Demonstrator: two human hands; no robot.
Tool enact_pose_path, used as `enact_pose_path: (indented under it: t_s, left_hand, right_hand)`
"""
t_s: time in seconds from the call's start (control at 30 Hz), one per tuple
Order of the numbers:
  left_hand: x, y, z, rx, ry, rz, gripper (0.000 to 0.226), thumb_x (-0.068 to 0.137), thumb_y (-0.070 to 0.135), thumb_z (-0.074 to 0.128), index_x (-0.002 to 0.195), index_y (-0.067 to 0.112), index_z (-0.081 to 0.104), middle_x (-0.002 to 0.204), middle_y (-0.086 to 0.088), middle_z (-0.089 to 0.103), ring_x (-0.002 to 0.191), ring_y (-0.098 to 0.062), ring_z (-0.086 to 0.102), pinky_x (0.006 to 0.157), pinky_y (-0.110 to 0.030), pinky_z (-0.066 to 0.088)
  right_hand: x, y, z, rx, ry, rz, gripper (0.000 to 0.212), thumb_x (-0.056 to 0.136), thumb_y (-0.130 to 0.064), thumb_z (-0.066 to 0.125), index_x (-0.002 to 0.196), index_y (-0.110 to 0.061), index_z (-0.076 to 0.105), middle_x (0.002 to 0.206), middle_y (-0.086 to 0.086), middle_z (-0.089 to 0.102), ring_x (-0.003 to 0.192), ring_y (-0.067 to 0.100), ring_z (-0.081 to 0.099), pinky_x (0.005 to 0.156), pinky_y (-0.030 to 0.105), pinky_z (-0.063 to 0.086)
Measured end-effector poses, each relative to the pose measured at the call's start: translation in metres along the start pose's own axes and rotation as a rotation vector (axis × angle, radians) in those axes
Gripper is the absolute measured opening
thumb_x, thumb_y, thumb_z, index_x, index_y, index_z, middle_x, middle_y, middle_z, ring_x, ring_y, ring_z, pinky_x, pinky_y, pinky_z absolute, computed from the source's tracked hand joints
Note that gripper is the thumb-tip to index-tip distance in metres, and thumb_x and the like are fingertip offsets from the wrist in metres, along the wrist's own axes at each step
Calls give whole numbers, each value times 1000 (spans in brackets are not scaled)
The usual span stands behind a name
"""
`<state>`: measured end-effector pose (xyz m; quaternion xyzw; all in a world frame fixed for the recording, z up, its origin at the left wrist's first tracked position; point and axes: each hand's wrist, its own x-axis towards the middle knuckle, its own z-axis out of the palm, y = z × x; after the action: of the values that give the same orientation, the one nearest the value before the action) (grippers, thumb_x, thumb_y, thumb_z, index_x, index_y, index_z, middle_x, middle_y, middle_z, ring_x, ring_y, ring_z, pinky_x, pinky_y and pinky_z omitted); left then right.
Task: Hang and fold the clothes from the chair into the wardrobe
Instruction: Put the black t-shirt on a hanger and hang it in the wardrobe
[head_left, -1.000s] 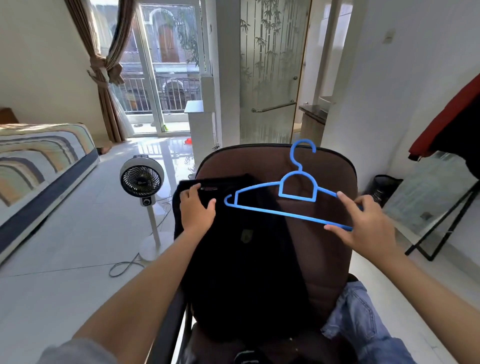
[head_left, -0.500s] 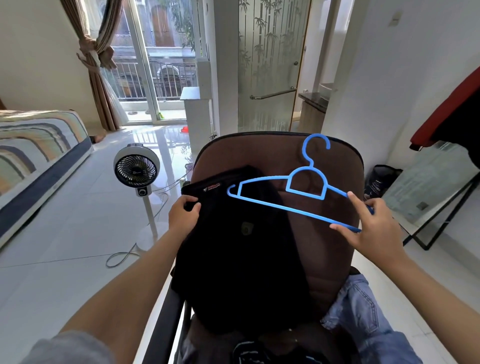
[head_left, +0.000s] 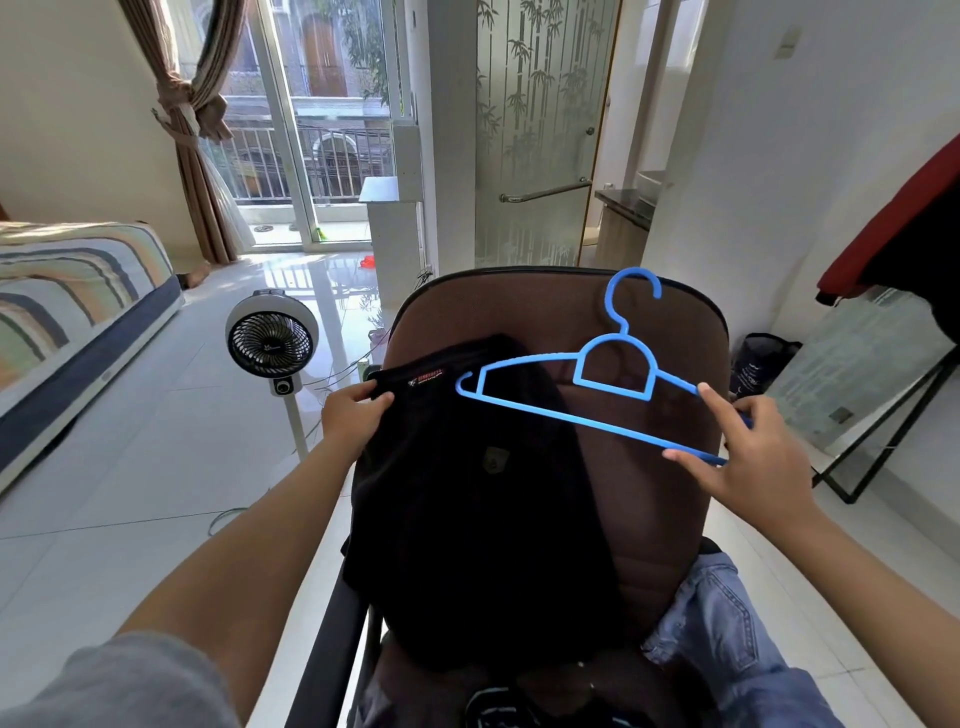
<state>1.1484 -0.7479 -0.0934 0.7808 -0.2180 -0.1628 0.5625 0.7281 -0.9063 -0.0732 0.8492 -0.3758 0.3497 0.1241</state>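
A black garment (head_left: 467, 493) with a small red label at its top edge drapes over the back of a brown chair (head_left: 649, 467). My left hand (head_left: 353, 410) pinches the garment's upper left corner. My right hand (head_left: 748, 457) holds the right end of a blue plastic hanger (head_left: 613, 384), which hovers in front of the chair back with its hook pointing up. Blue denim clothing (head_left: 727, 639) lies on the seat at the lower right. More dark clothing sits low on the seat, mostly hidden.
A standing fan (head_left: 270, 343) with a cable on the floor is left of the chair. A striped bed (head_left: 67, 301) lies at the far left. A leaning mirror (head_left: 872, 384) and a red-and-black garment (head_left: 904, 234) are at the right. Balcony doors (head_left: 311, 130) lie ahead.
My left hand has gone from lying on the garment to pinching its top left corner and drawing it out. The hanger has drifted slightly right and tilted, and the head has come closer.
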Motion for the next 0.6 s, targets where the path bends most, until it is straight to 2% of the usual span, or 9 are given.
enact_pose_path:
  t_s: [0.07, 0.17, 0.23, 0.3, 0.37, 0.5, 0.6]
  left_hand:
    - [-1, 2, -2, 19, 82, -14, 28, 77, 25, 75, 103, 14, 73, 107, -3, 71, 103, -18, 63, 94, -28, 45]
    - [1, 0, -6, 5, 118, -28, 17, 73, 10, 76, 90, 11, 75, 96, -8, 72, 88, -18, 64, 84, -24, 47]
    - [1, -1, -8, 14, 47, -5, 23, 73, 1, 72, 95, 10, 75, 99, -12, 72, 86, -19, 64, 86, -27, 50]
    - [-3, -1, -11, 55, -18, 29, 32, 74, -3, 69, 103, 9, 73, 105, -13, 70, 93, -22, 64, 90, -30, 50]
    - [-7, 1, -15, 124, -64, 64, 36, 75, -5, 65, 109, 7, 70, 108, -12, 69, 94, -21, 63, 88, -27, 48]
    - [-15, 12, -29, 350, -196, 113, 26, 75, -6, 62, 94, 5, 75, 100, -11, 71, 86, -19, 62, 86, -28, 50]
    - [-21, 20, -43, 575, -231, 181, 23, 76, 0, 65, 95, 9, 75, 103, -7, 71, 92, -20, 63, 86, -25, 46]
  right_hand:
    - [0, -1, -3, -8, -2, -3, 82, 73, -69, 53, 130, -10, 59, 88, 14, 49, 65, 24, 48, 48, 24, 37]
    - [1, -1, -7, -15, -5, -2, 82, 73, -69, 52, 130, -10, 59, 88, 14, 49, 66, 23, 49, 50, 22, 34]
    - [1, 0, -9, -16, -9, -7, 82, 73, -69, 52, 130, -11, 59, 89, 14, 49, 67, 23, 49, 50, 22, 33]
    - [1, 0, -11, -14, -10, -13, 83, 73, -69, 52, 130, -11, 58, 89, 14, 49, 66, 23, 48, 50, 22, 32]
    - [-1, -1, -12, 0, -19, -19, 83, 73, -69, 52, 130, -10, 58, 89, 14, 49, 66, 23, 48, 50, 22, 32]
    - [-7, -3, -11, 42, -64, -26, 86, 73, -72, 50, 132, -10, 57, 91, 12, 46, 69, 24, 47, 45, 27, 41]
    - [-8, -7, -14, 29, -66, -56, 85, 75, -73, 47, 131, -10, 57, 91, 11, 47, 69, 26, 49, 45, 28, 43]
